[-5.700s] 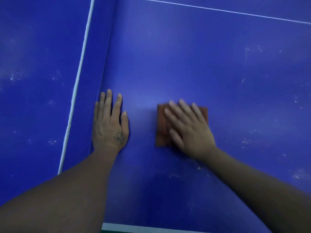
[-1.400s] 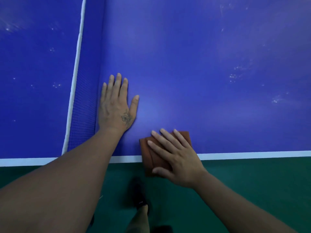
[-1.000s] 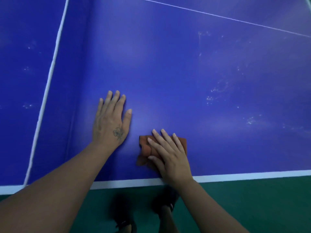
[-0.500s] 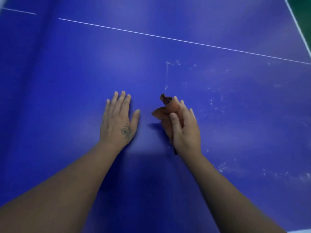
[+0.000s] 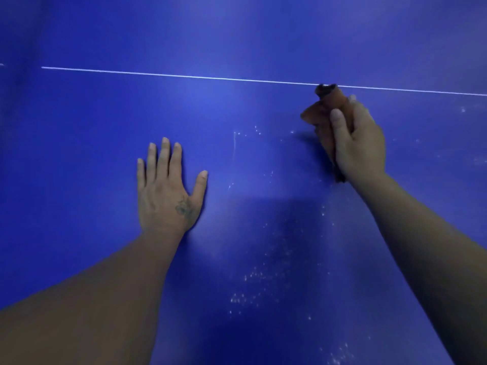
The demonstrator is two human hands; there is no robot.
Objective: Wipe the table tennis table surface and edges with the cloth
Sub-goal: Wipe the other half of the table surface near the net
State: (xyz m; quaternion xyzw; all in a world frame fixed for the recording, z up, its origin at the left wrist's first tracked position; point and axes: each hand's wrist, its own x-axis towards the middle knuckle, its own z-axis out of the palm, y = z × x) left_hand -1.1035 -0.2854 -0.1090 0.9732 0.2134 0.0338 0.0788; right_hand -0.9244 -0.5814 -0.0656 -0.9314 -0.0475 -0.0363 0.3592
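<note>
The right hand point(image 5: 359, 143) grips a bunched, rust-brown soft cloth point(image 5: 322, 111), thumb across the front and fingers curled behind, so the cloth sticks up above the fist and hangs out below it. The wad appears lifted clear of the blue table tennis table surface point(image 5: 237, 35); a dark shadow lies just left of it. Its top tip overlaps the thin white centre line point(image 5: 184, 76) in this view. The left hand point(image 5: 168, 191) lies flat on the table with 4 fingers straight and close together and the thumb spread out to the side, well apart from the right hand.

Pale dusty specks point(image 5: 253, 283) scatter between the 2 forearms and up toward the cloth, so this patch probably needs wiping. No table edge is in view here.

To do this step well, the cloth would best be opened and laid flat again, since a crumpled wad touches little of the surface. Pressing it under straight fingers and drawing it in overlapping strokes through the speckled area should carry the dust off rather than spread it. The flat left hand serves as a steady brace while leaning over
</note>
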